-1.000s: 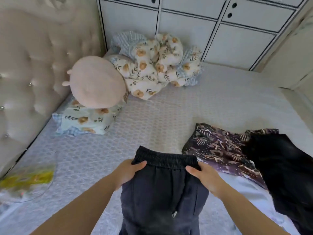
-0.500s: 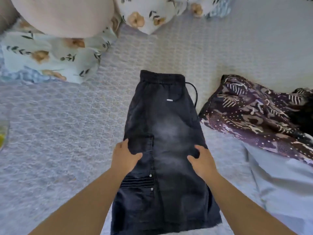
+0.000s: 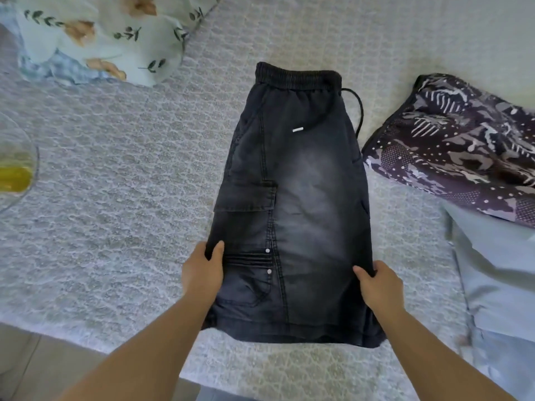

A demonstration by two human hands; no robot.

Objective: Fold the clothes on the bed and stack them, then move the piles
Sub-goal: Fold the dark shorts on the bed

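Shorts of faded black denim with an elastic waistband (image 3: 292, 198) are laid lengthwise on the pale textured bed cover (image 3: 115, 212), folded in half, waistband away from the person. The left edge is gripped by the left hand (image 3: 202, 270) and the right edge by the right hand (image 3: 379, 285), thumbs on top. A dark patterned garment (image 3: 451, 146) lies to the right, above a pale blue cloth (image 3: 498, 279).

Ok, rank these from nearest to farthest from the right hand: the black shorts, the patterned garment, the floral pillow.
1. Black shorts: gripped at their right edge by the right hand.
2. Patterned garment: up and to the right.
3. Floral pillow: far upper left.
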